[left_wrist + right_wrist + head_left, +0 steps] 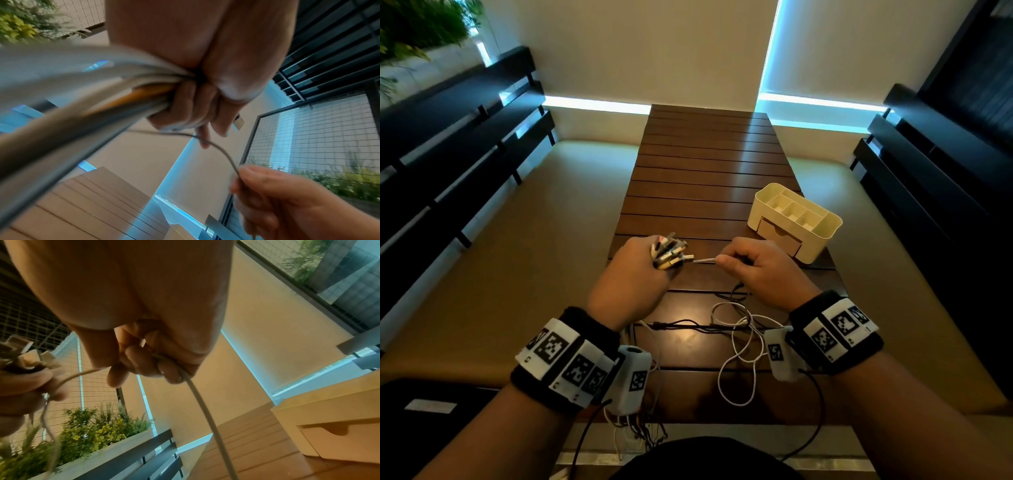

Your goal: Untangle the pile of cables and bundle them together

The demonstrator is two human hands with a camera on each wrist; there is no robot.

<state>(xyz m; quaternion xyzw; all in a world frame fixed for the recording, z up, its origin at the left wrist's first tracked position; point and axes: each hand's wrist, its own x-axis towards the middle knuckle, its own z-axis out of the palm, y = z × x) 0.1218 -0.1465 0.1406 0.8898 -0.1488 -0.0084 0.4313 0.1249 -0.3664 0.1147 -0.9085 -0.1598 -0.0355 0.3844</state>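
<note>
Room: dim, with pale walls, dark benches on both sides and green plants by a window.
Table [698, 178]: long, made of brown wood slats, running away from the person.
Loose cables [736, 346]: these lie nearest, on the table between the two wrists. White and dark ones loop over each other, and some hang off the near edge.
Left hand [631, 277]: its fingers are curled tight round a bunch of cable ends [671, 251]. The plugs stick out of the top of the fist, side by side.
Right hand [760, 267]: thumb and finger pinch one thin white cable [703, 261] just beside the bunch. The cable runs on through the fist and drops down to the table.
How they handle: the cables look light, soft and bendy. They probably slide easily through fingers, and loops can catch on each other.
Where to hold: near the plug end seems best, because the plug is hard and stops the hand slipping off. Pulling slowly should keep knots from going tight.
Box [796, 221]: a cream plastic box with little spaces and a small drawer sits farther back on the right, apart from the hands.
</note>
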